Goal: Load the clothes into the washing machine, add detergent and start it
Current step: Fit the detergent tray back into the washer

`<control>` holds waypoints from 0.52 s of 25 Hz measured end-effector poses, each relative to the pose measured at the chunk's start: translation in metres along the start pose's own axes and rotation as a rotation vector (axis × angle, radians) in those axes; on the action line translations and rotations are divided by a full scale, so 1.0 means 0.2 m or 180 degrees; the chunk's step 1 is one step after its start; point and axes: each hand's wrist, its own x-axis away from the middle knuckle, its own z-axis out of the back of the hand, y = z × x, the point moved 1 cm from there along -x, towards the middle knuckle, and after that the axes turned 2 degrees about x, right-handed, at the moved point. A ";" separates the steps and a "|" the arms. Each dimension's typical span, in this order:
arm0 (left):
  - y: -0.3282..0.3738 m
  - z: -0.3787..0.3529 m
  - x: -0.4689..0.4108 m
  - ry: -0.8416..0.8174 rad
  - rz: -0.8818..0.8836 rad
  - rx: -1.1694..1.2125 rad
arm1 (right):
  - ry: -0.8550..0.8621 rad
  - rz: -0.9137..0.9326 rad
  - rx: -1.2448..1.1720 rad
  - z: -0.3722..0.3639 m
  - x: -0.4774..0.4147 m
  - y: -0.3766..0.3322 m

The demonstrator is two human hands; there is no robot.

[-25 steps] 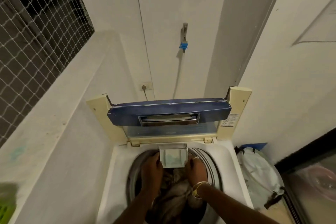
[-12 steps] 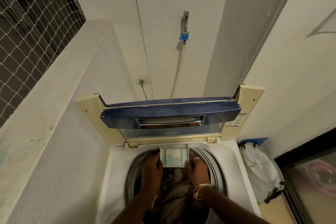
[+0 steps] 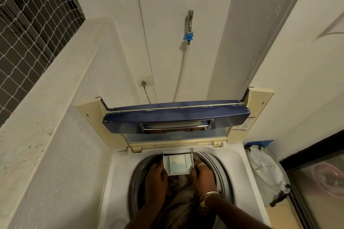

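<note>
The fingers [image 3: 161,166] of the left hand [image 3: 156,179] curled against the left wall of the detergent drawer [image 3: 177,164], and those of the right hand [image 3: 202,176] pressed on its right wall, so both hands were clamped on the drawer from either side; a ring showed on one right finger and bangles [image 3: 207,196] sat at that wrist; the drawer stood pulled out from the back rim of the washing machine [image 3: 119,176] over the drum opening, with a pale bluish patch in its tray, probably detergent; under the hands the clothes [image 3: 178,204] lay heaped in the drum, soft and crumpled; the drawer looked like thin, light, stiff plastic that would likely slide easily yet jam if pushed askew, so an even hold on both side walls seemed the sensible grip; behind it the blue-faced lid [image 3: 176,117] stood raised against the wall; a hose ran up to the tap [image 3: 189,18], and a stuffed bag [image 3: 266,173] sat just beside the machine on the right.
</note>
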 end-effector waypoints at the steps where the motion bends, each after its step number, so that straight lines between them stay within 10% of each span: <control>1: -0.01 0.01 0.00 -0.0005 0.0012 0.0014 | -0.0024 -0.0030 -0.0016 -0.01 0.00 0.00; 13: 0.04 0.03 -0.10 -0.0077 -0.0104 0.0164 | 0.0151 0.0077 -0.0034 0.05 -0.03 -0.06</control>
